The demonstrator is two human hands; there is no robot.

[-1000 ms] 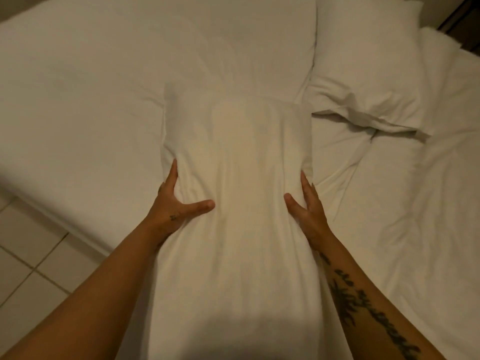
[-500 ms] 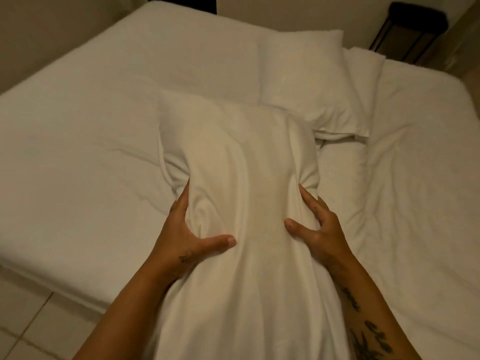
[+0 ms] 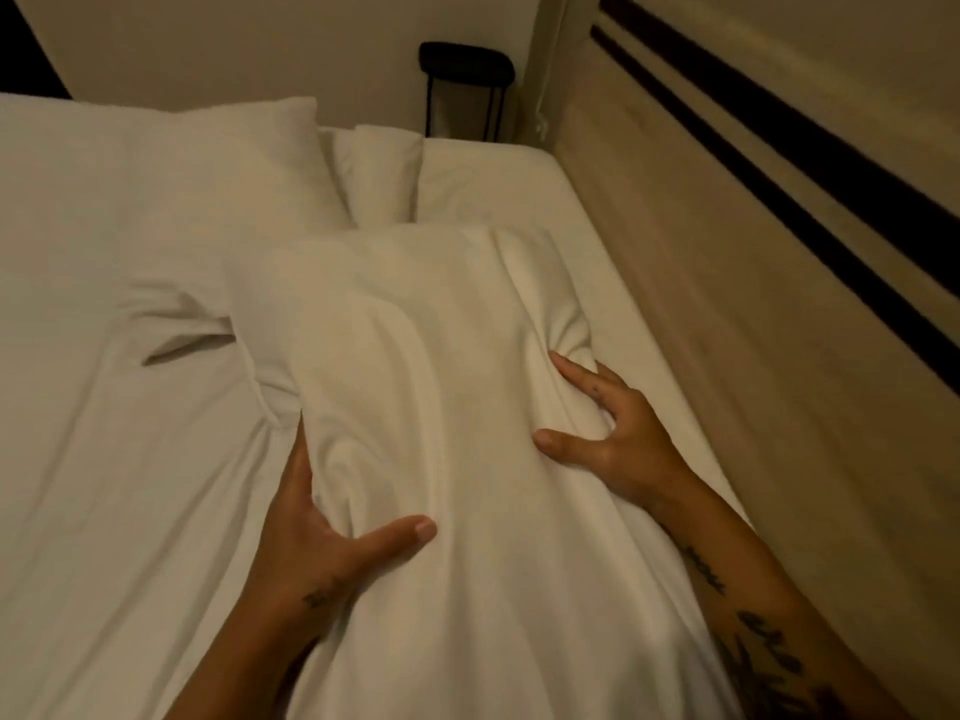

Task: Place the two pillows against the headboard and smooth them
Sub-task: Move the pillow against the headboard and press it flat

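Pillow [image 3: 415, 356] gripped by left hand [image 3: 306, 532] and right hand [image 3: 618, 439], over white bed [image 3: 104, 459] beside headboard [image 3: 727, 304].

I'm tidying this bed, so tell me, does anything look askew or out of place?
Yes. The second pillow lies out on the mattress, away from the headboard at right, not against it. The pillow gripped by the left hand and right hand is bunched and creased.

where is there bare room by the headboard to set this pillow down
A bare strip of sheet runs along the headboard, between the far pillow and the held pillow. It is crowded to the left, where the duvet lies.
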